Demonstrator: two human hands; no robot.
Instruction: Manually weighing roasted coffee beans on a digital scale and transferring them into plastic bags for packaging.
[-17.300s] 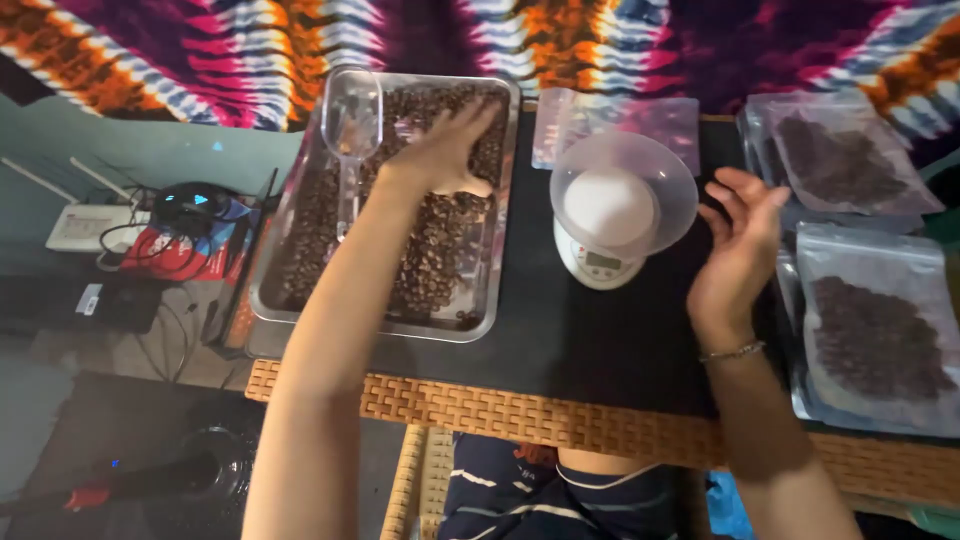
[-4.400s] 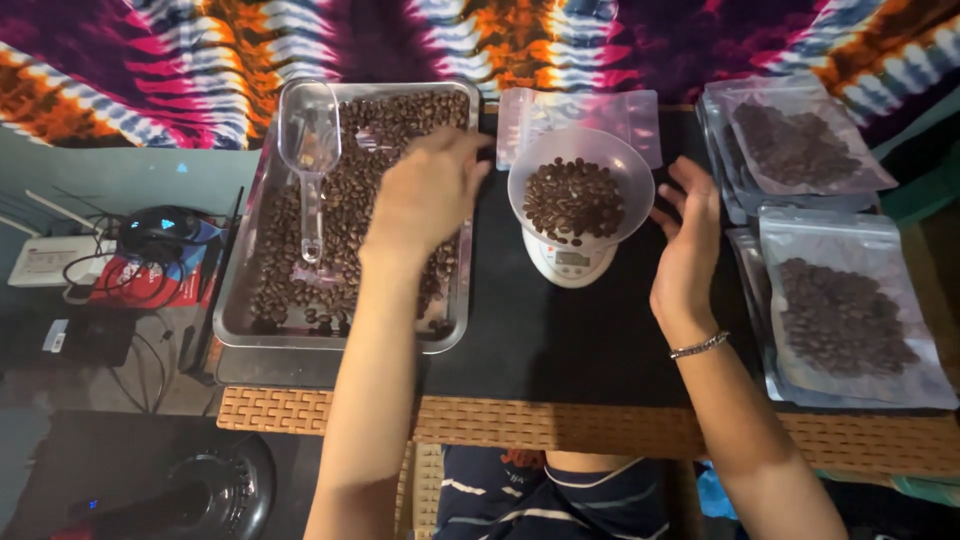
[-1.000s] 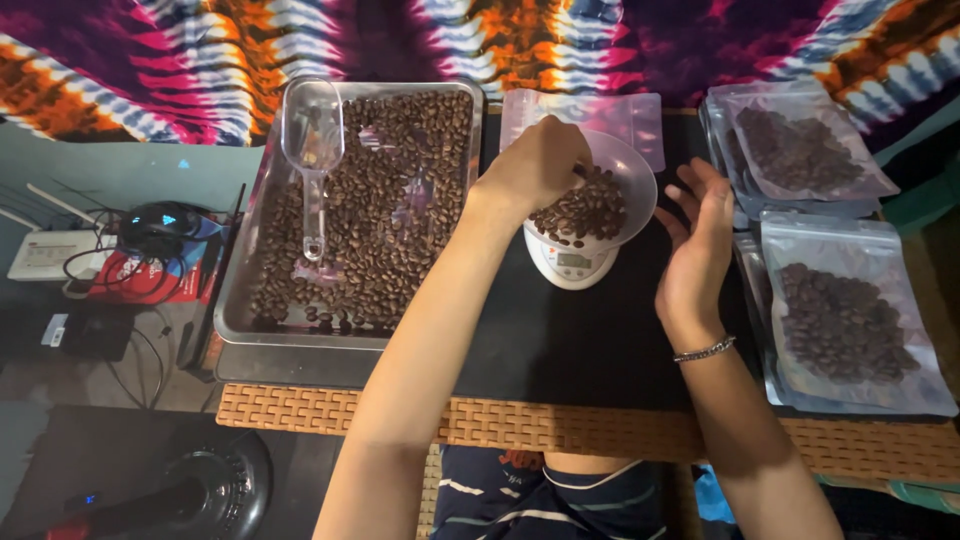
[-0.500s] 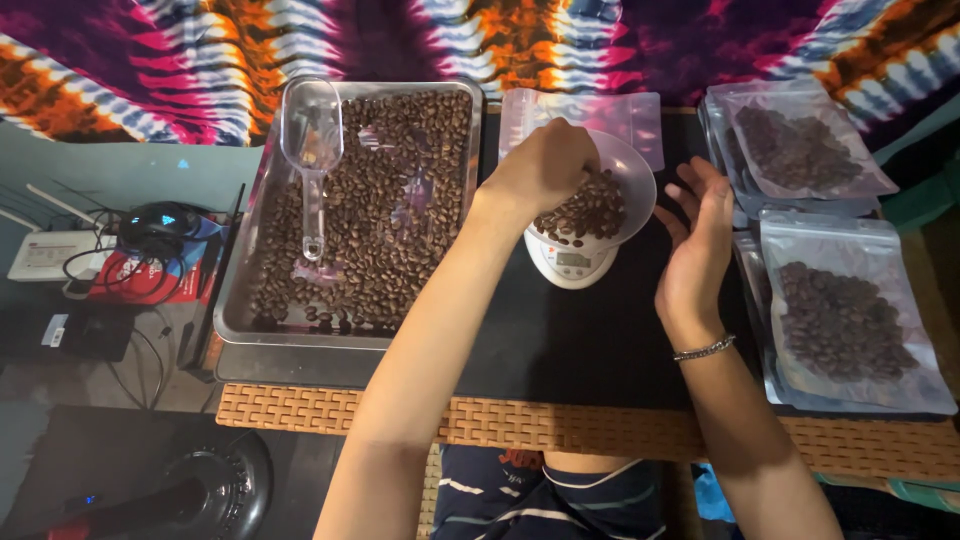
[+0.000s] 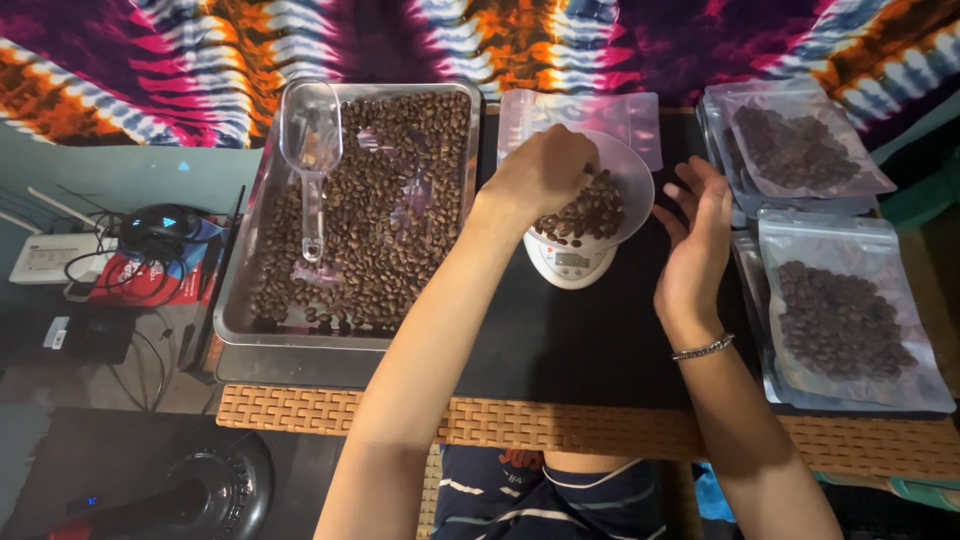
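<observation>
While the left hand (image 5: 545, 170) bunches its fingers over the beans (image 5: 590, 210) in the bowl (image 5: 630, 170), the right hand (image 5: 695, 240) waits spread open at the bowl's three o'clock.

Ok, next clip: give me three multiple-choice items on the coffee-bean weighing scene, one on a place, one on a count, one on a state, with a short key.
1. Where does the clear plastic scoop lie?
A. in the metal tray of coffee beans
B. on the scale
C. on a filled bag

2. How many filled clear bags of beans show fully at the right?
A. one
B. two
C. four

3. What is the left hand doing?
A. gripping the scoop handle
B. resting flat on the dark mat
C. curled over the beans in the white bowl on the kitchen scale

Key: 1 A, the scoop rests on the beans at the tray's upper left. 2 B, an upper bag and a lower bag lie on top, though edges of others show beneath. 3 C, its fingers reach into the bowl while the right hand stays open beside it.
</observation>
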